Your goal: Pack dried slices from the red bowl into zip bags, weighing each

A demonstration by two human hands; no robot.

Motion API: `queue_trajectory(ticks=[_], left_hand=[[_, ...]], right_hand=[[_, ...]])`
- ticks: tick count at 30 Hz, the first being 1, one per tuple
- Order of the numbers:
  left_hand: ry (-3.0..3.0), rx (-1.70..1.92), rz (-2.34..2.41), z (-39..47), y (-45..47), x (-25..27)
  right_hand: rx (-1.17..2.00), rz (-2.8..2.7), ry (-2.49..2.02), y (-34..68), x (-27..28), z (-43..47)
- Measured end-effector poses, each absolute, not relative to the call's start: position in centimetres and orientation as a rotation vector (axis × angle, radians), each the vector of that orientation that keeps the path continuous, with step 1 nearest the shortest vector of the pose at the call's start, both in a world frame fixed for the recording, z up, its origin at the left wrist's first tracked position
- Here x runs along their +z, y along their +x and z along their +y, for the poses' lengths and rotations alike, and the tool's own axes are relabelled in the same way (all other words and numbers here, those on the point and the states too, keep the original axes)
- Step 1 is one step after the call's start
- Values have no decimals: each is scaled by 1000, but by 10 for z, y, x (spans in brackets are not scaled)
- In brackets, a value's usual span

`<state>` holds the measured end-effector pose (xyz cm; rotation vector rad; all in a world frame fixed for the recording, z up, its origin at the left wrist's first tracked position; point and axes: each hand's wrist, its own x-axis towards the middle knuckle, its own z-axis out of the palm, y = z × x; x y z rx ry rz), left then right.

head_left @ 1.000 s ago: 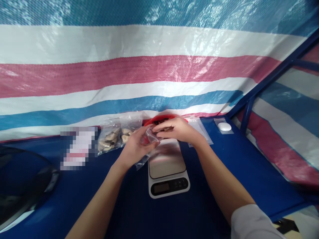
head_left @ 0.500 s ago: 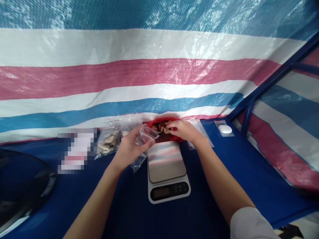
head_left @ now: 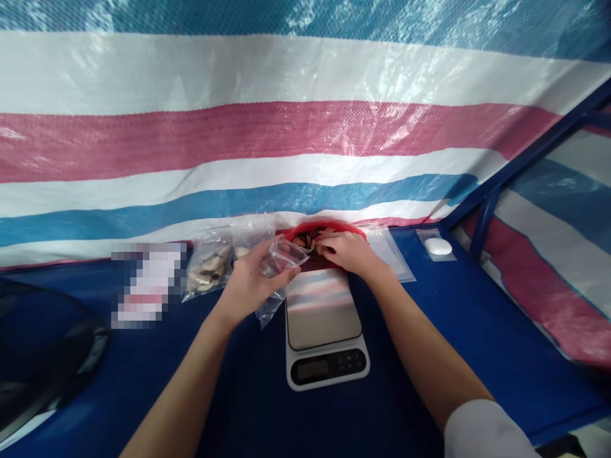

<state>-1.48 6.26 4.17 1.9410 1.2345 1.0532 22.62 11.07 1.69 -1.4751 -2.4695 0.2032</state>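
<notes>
My left hand point(head_left: 252, 280) holds a clear zip bag point(head_left: 286, 253) by its mouth, which gapes toward the right. Beyond the scale lies a red bag point(head_left: 329, 226) with dried brownish slices point(head_left: 305, 240) inside. My right hand point(head_left: 346, 251) reaches into it from the right, fingers pinched at the slices; the fingertips are partly hidden. Just in front of both hands sits a white kitchen scale point(head_left: 327, 318) with a shiny plate, nothing lying on the plate. Its display looks dark.
Left of my left hand lies a clear bag of pale dried pieces point(head_left: 210, 267). Flat clear bags point(head_left: 394, 251) and a white oval object point(head_left: 438, 246) are on the right. A dark round object point(head_left: 48, 343) stands at the left on the blue table point(head_left: 477, 331). Striped sheeting closes the back.
My right hand has moved slightly deeper among the slices in the red bag. My left hand keeps holding the clear bag. The view has shifted a little.
</notes>
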Motion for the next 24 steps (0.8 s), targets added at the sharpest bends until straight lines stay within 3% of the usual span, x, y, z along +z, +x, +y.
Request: queue_trajectory(ticks=[15,24], left_hand=[[1924,1028,1217,63,-13,42],[1939,1024,1216,62,-13,43]], right_hand=[[145,-2457,-1486,219,12,110],[287,-2300,-1436,226,15,114]])
